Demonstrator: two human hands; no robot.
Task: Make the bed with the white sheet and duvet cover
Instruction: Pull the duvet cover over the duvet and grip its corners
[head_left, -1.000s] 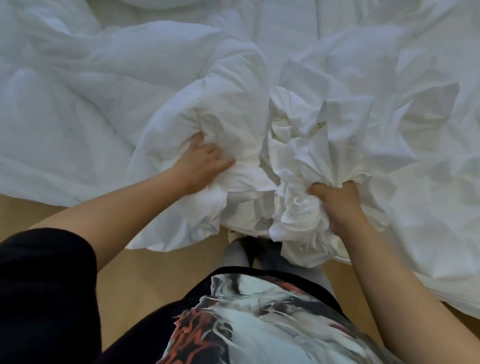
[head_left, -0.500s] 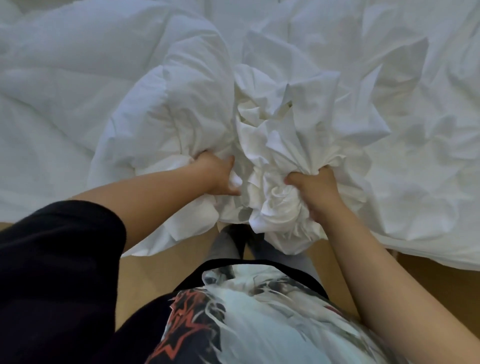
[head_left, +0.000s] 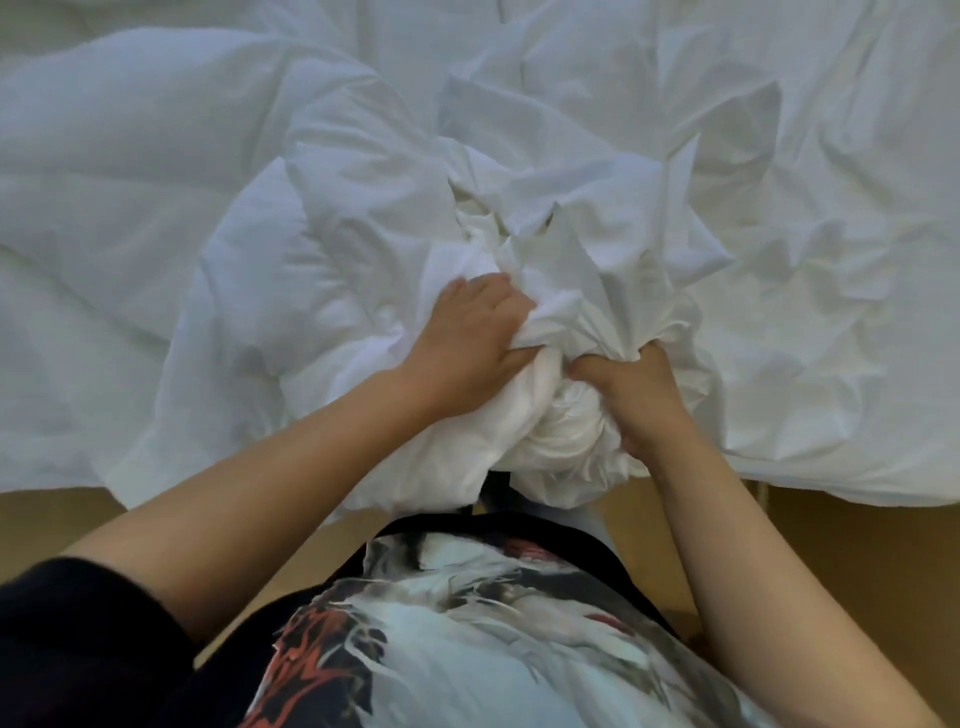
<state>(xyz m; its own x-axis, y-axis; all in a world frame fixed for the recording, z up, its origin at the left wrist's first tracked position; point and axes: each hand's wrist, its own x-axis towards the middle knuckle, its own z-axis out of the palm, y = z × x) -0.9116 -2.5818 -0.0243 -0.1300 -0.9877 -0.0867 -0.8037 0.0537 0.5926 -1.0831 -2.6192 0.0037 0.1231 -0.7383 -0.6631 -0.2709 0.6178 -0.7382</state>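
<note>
Duvet cover (head_left: 597, 244): white, heavily creased, gathered into a bunch at the near edge of the bed (head_left: 395, 26), directly in front of the person. The gathered end is twisted into a tight roll (head_left: 561, 441) that overhangs the bed edge above the floor (head_left: 857, 561).

Left hand (head_left: 467, 332): closed on the cover. The fingers are curled into the folds at the upper left of the roll, with the fingertips buried in the cloth. The back of the hand faces up.

Right hand (head_left: 631, 395): clenched round the cover at the right of the roll. The thumb side points toward the left hand, and folds fan out above the knuckles. The two hands are just beside each other, with a narrow ridge of cloth between them.

Duvet (head_left: 156, 182): puffy and white, spread over the left half of the bed. It touches the bunch on its left side, and its near edge hangs over the bed edge.

Cloth (head_left: 831, 249): flatter, creased white fabric covering the right half of the bed. It cannot be told whether this is the sheet or more of the cover.

Markings: the shirt (head_left: 467, 623) carries an abstract print in white, red and black; any lettering in it cannot be made out. A black sleeve (head_left: 78, 649) covers the left upper arm. Both forearms are bare.

Floor: tan, wood-coloured, visible on both sides of the person.
</note>
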